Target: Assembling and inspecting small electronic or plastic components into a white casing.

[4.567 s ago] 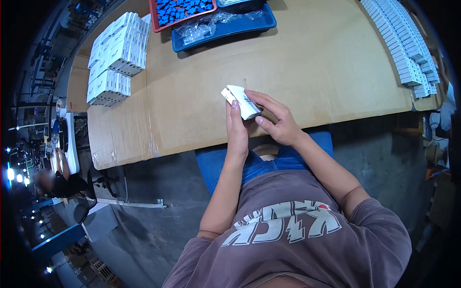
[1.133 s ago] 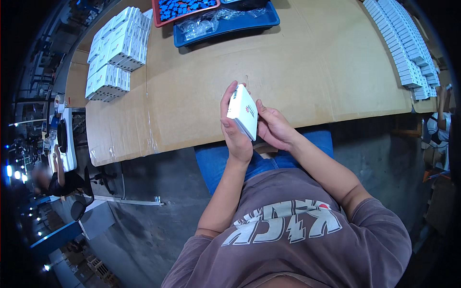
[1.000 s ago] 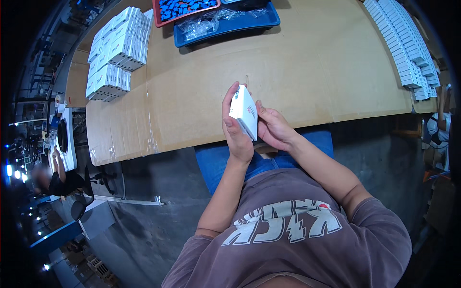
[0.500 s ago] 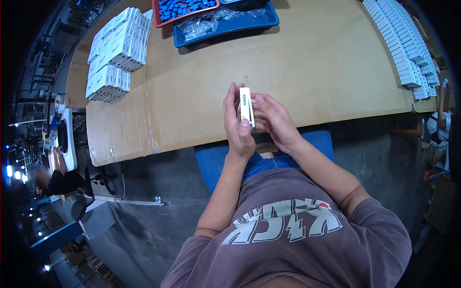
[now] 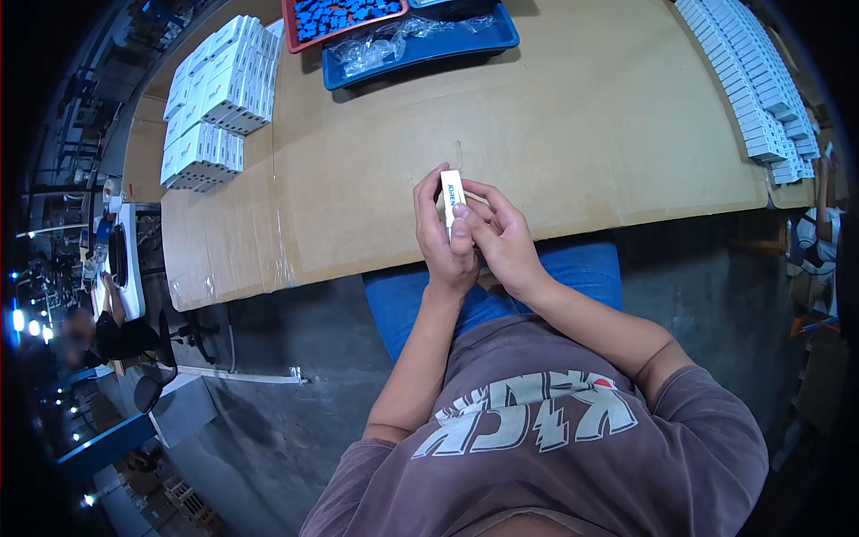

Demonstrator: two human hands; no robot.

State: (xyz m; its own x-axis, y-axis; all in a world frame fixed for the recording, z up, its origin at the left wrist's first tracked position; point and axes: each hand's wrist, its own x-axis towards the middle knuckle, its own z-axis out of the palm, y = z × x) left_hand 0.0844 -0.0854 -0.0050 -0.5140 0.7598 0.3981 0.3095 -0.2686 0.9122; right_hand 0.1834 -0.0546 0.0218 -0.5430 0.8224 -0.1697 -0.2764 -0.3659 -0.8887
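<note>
A small white carton (image 5: 452, 189) with printing on its narrow side is held upright between both hands, just over the near edge of the table. My left hand (image 5: 441, 246) is closed along its left side, thumb pressed on the near end. From the right, my right hand (image 5: 508, 246) wraps round it, with the thumb on the printed side and the fingers curled behind. The fingers cover most of the carton's lower part and its right side.
A cardboard-covered table (image 5: 608, 134) spreads ahead. White cartons are stacked at the left (image 5: 210, 103), and long rows of cartons (image 5: 752, 89) stand at the far right. A blue tray (image 5: 429, 63) with clear plastic bags and a red tray (image 5: 291, 31) of blue pieces sit at the back.
My right hand has closed in on the carton, its thumb and fingers now gripping it. An open gap at the carton's right side is no longer visible. The carton has dipped slightly nearer.
</note>
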